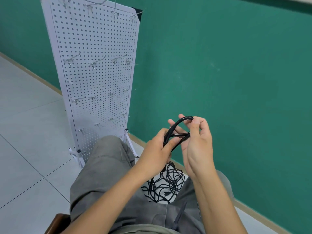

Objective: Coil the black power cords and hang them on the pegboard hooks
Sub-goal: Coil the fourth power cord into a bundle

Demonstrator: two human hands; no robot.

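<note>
A small loop of black power cord (177,130) is held up between both hands in front of my knees. My left hand (157,149) grips the lower side of the loop. My right hand (197,141) pinches its top between thumb and fingers. The rest of the cord hangs down into a tangled black pile (167,183) on the floor between my legs, with a plug end showing. The white pegboard (94,73) stands upright on the floor ahead and to the left. Its several rows of metal hooks (96,63) all hang bare.
A green wall (236,73) runs along the right, close behind the pegboard. The floor (25,141) is pale tile. My grey-trousered legs (108,166) fill the lower middle, and a brown chair edge (57,222) shows at bottom left. White pegboard feet (74,152) stick out at its base.
</note>
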